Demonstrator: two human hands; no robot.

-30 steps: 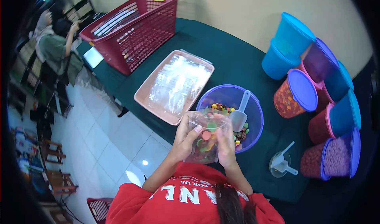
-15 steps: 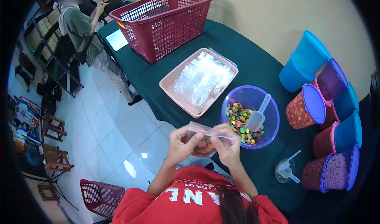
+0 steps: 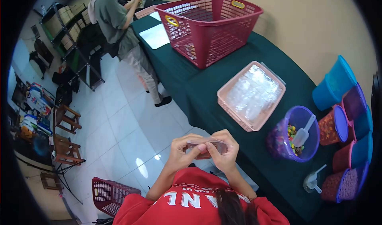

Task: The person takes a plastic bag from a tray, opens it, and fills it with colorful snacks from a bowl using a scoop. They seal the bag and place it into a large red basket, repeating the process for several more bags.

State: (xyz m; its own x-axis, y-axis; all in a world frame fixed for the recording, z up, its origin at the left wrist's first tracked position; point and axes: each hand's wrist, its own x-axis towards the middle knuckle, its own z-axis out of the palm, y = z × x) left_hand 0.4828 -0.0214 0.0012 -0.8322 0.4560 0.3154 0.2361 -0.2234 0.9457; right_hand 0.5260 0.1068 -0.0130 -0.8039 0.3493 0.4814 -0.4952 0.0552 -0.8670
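Between my two hands, close to my chest, is a small clear plastic bag (image 3: 205, 144), its contents mostly hidden by my fingers. My left hand (image 3: 184, 151) pinches one side of its top edge and my right hand (image 3: 223, 150) pinches the other, thumbs nearly touching. Right of them, a purple tub (image 3: 274, 142) contains colourful candies (image 3: 293, 137) with a clear scoop (image 3: 301, 137) resting in it. Beyond my hands, a pink tray (image 3: 254, 125) holds a stack of clear plastic bags (image 3: 253, 91).
A maroon basket (image 3: 203, 38) stands on the green-covered table (image 3: 199, 89). Lidded tubs (image 3: 330, 125) line the right, near a small cup of scoops (image 3: 310, 182). Another person (image 3: 115, 22) stands at the table's far left. A second basket (image 3: 113, 195) and wooden stools (image 3: 65, 149) are at lower left.
The view has turned left, so the table and its items appear farther right. My thumbs have come together on the bag's top edge. The other person's hands are raised, holding something small.
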